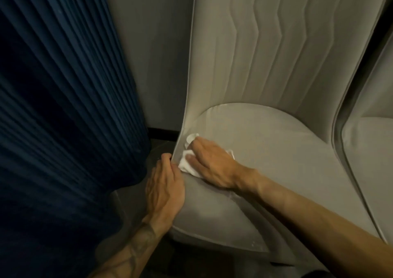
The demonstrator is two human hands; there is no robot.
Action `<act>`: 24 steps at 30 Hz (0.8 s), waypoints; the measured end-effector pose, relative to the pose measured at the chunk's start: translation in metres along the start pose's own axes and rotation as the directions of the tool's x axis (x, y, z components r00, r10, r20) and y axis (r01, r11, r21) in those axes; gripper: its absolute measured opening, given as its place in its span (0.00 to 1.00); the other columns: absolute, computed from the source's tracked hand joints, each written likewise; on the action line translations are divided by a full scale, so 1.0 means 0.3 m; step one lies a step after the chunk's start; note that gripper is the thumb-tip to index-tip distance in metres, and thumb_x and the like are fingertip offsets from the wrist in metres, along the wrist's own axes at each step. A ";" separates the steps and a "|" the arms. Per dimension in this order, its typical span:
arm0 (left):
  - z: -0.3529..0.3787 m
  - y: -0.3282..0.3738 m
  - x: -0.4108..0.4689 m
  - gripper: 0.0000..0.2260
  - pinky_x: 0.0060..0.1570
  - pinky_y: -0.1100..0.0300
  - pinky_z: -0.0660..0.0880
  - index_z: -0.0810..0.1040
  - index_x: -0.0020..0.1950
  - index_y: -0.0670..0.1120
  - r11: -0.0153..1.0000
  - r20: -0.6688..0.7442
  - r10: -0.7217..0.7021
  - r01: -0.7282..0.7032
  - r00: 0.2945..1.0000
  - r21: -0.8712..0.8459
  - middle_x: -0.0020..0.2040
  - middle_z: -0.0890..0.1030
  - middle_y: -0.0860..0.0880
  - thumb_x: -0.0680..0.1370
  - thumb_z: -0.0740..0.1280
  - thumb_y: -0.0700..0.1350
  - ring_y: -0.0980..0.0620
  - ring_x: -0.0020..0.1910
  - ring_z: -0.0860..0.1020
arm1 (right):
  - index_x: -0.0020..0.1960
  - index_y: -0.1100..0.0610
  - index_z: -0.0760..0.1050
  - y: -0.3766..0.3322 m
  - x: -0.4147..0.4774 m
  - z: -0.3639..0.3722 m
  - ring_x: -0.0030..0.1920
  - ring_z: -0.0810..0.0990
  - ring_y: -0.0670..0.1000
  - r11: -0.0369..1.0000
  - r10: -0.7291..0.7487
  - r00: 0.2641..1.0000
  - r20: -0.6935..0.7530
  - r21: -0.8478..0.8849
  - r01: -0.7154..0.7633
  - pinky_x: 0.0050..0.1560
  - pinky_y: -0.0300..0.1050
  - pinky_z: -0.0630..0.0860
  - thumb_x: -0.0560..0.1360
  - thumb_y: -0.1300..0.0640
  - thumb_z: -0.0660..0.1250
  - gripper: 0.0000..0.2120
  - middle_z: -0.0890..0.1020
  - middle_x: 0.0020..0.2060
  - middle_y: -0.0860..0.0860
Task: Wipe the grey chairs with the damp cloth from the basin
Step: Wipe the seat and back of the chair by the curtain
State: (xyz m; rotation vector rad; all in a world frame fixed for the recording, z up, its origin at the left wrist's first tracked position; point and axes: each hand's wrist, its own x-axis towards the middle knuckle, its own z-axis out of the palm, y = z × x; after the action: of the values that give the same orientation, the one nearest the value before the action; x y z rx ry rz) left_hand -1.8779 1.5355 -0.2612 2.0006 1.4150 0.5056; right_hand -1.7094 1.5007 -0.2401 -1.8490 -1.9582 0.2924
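A grey upholstered chair (276, 150) with a quilted zigzag back fills the middle of the head view. A white cloth (187, 165) lies crumpled at the seat's left rear corner, where seat meets side wing. My right hand (212, 163) presses flat on the cloth, fingers spread over it. My left hand (165, 184) grips the outer left edge of the chair's side wing, fingers curled around the rim next to the cloth. The basin is out of view.
A dark blue pleated curtain (63, 107) hangs close on the left. A grey wall (148, 54) stands behind the chair. A second grey chair (372, 150) adjoins on the right. Dark floor (161, 143) shows between curtain and chair.
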 end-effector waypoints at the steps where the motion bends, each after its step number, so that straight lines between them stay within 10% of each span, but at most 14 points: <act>1: 0.001 -0.001 0.002 0.12 0.59 0.47 0.71 0.68 0.67 0.52 1.000 0.003 0.002 -0.002 1.000 -0.002 0.64 0.76 0.47 0.86 0.51 0.49 0.45 0.60 0.75 | 0.52 0.52 0.65 0.003 -0.006 -0.009 0.44 0.69 0.48 0.999 -0.034 0.999 0.029 0.011 0.034 0.50 0.40 0.64 0.85 0.44 0.50 0.13 0.73 0.48 0.50; 7: 0.013 -0.018 0.011 0.07 0.55 0.51 0.68 0.66 0.61 0.56 1.000 -0.005 0.007 -0.007 1.000 -0.016 0.61 0.76 0.50 0.86 0.50 0.51 0.50 0.55 0.72 | 0.54 0.63 0.69 0.088 0.168 -0.077 0.53 0.74 0.61 0.970 0.214 0.976 -0.036 -0.112 -0.217 0.57 0.52 0.67 0.85 0.50 0.53 0.16 0.75 0.52 0.61; 14: 0.001 -0.008 0.006 0.11 0.63 0.44 0.71 0.68 0.65 0.51 0.998 0.037 0.012 -0.009 0.999 -0.070 0.62 0.76 0.47 0.87 0.49 0.50 0.44 0.61 0.74 | 0.50 0.44 0.60 -0.019 -0.050 -0.025 0.43 0.66 0.43 0.993 -0.115 0.988 0.107 0.008 0.115 0.47 0.37 0.59 0.85 0.44 0.50 0.07 0.68 0.46 0.43; 20: 0.000 -0.004 0.004 0.11 0.65 0.44 0.70 0.68 0.65 0.52 0.999 0.029 0.009 -0.008 1.000 -0.047 0.64 0.76 0.47 0.88 0.49 0.51 0.43 0.63 0.74 | 0.50 0.58 0.67 0.052 0.174 -0.067 0.51 0.75 0.60 0.977 0.204 0.979 -0.025 -0.064 -0.206 0.54 0.51 0.67 0.85 0.49 0.55 0.13 0.75 0.50 0.59; 24: 0.018 -0.031 0.016 0.07 0.62 0.45 0.72 0.67 0.62 0.55 0.983 0.060 -0.009 0.020 0.998 -0.183 0.62 0.77 0.47 0.87 0.52 0.52 0.43 0.61 0.76 | 0.51 0.53 0.67 -0.039 0.076 0.010 0.47 0.74 0.55 0.996 0.005 0.999 0.039 -0.086 -0.002 0.51 0.51 0.69 0.83 0.42 0.51 0.15 0.75 0.48 0.54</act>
State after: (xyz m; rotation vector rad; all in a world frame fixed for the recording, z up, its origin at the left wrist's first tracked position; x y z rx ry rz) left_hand -1.8793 1.5405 -0.2717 1.8421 1.2971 0.5461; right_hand -1.7215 1.5225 -0.2341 -1.9139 -2.0228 0.2512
